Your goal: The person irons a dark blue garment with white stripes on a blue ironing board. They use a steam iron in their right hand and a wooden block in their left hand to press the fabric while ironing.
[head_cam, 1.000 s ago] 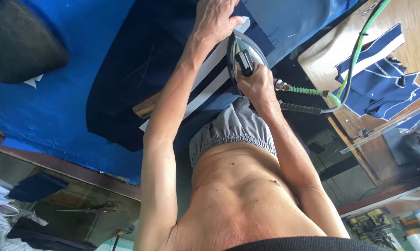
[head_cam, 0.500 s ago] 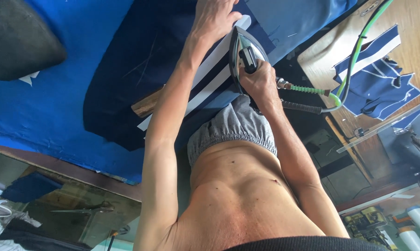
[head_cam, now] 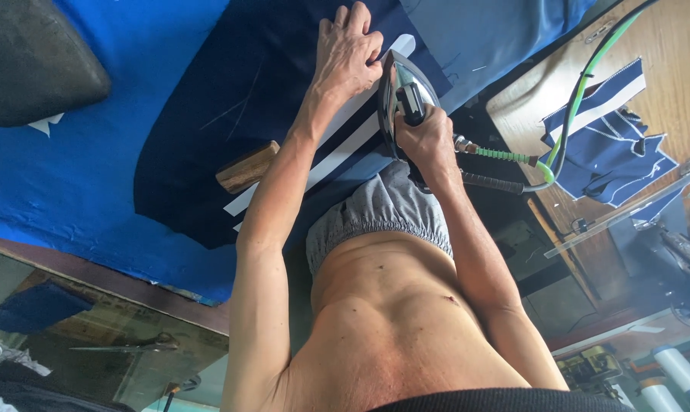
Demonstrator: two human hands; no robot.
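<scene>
The right hand [head_cam: 425,137] is clenched around the black handle of the iron [head_cam: 400,95], which stands on the navy cloth [head_cam: 230,99] with its shiny body tipped toward the other hand. A green hose [head_cam: 581,91] and a dark cable [head_cam: 498,181] run off from the back of the iron, away from the cloth. The left hand [head_cam: 349,49] lies flat and spread on the cloth just beside the iron, fingers released and pressing down, grasping nothing. Between that forearm and the iron, white stripes [head_cam: 337,149] cross the cloth slantwise. A wooden block [head_cam: 246,168] rests on the cloth on the far side of the left forearm from the iron, close to the wrist. The cloth lies on a bright blue cover [head_cam: 70,175]; a dark grey cushion [head_cam: 32,61] sits on that cover, well apart from the iron. Beyond the hose from the iron, blue pieces with white trim [head_cam: 612,145] lie on a wooden table [head_cam: 665,46]. Scissors [head_cam: 131,345] lie on a glass shelf below the cover's edge, far from the iron.
</scene>
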